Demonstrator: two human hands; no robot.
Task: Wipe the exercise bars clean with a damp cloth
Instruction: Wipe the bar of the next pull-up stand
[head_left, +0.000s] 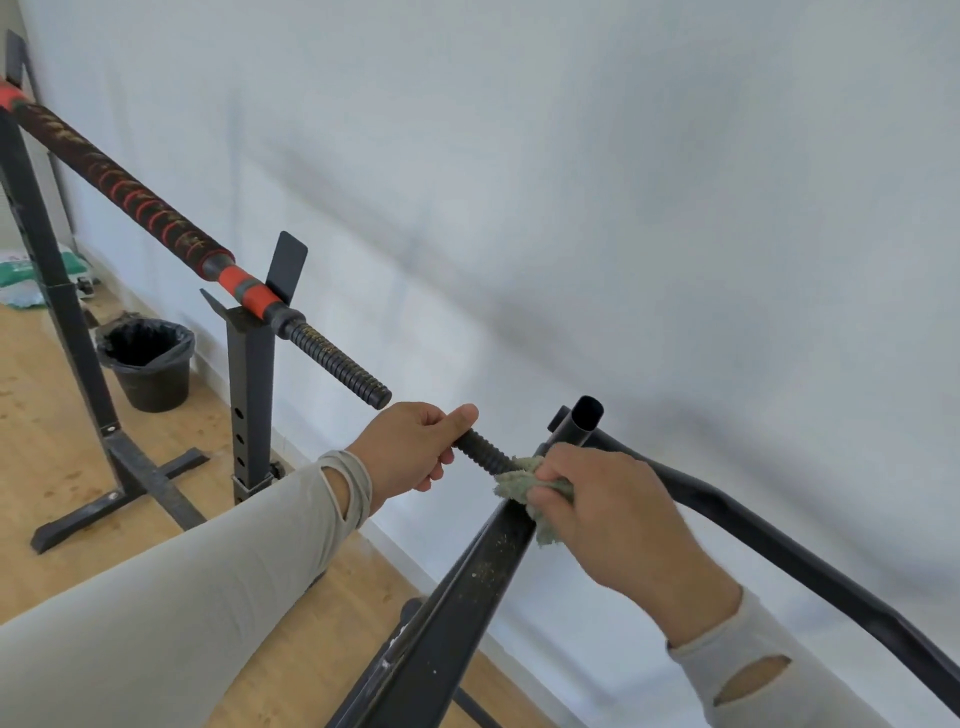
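Low in the middle of the view, a short black threaded bar (485, 455) sticks out sideways from a dusty black metal frame (467, 592). The left hand (415, 447) grips the bar's free end, fingers curled under it and thumb pressed along the top. The right hand (618, 514) bunches a pale green cloth (524, 486) against the spot where the bar meets the frame, fingers clamped tight around the fabric. Both arms wear light grey sleeves. Just behind the right hand, an open black tube (584, 418) points upward, and a curved black rail (779, 545) runs off to the lower right. Farther left, a long barbell (156, 208) with red and black wrapping rests across two black stands (252, 384). A black bucket (148, 364) lined with a bag sits on the wooden floor (47, 452) near a white wall (571, 182)
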